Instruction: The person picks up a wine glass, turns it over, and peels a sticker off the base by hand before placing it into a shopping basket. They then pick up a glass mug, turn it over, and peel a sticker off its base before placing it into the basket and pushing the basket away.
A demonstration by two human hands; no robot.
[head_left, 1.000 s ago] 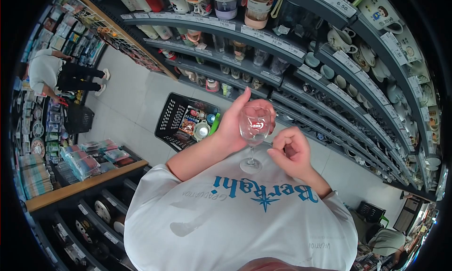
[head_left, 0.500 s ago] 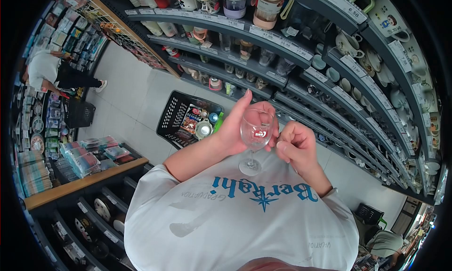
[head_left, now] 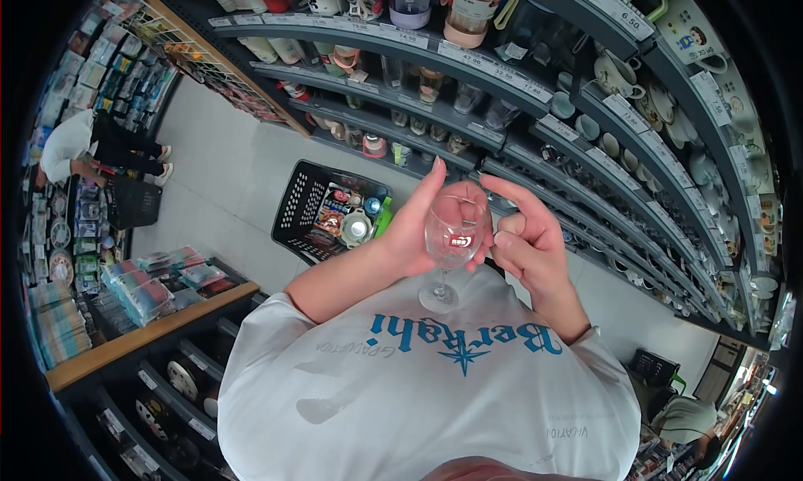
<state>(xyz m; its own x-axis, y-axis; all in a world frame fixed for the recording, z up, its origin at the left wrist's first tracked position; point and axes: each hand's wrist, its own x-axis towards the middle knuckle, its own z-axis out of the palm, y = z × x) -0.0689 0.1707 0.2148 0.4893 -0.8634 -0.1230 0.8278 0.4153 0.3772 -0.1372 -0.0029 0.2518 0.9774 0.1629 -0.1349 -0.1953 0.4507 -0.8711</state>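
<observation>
Far left of frame: another person bends toward the display racks, a dark basket on the floor beside them. Lower left: a wooden-topped counter with packaged goods stacked on it.

Centre left, on the tiled floor: a black shopping basket holding several small items, standing just in front of the lowest shelf.

Centre: the left hand is wrapped around the bowl of a clear wine glass, fingers curled behind it, thumb pointing up. The glass is held roughly upright in front of the chest, stem and foot hanging free below the hand, over the white printed shirt. A small red-and-white sticker shows on the bowl.

Just right of the glass: the right hand holds nothing, half closed, index finger stretched toward the rim, other fingers bent, fingertips at the bowl's side.

Upper right: curved shelves of cups, jars and crockery with price tags.
</observation>
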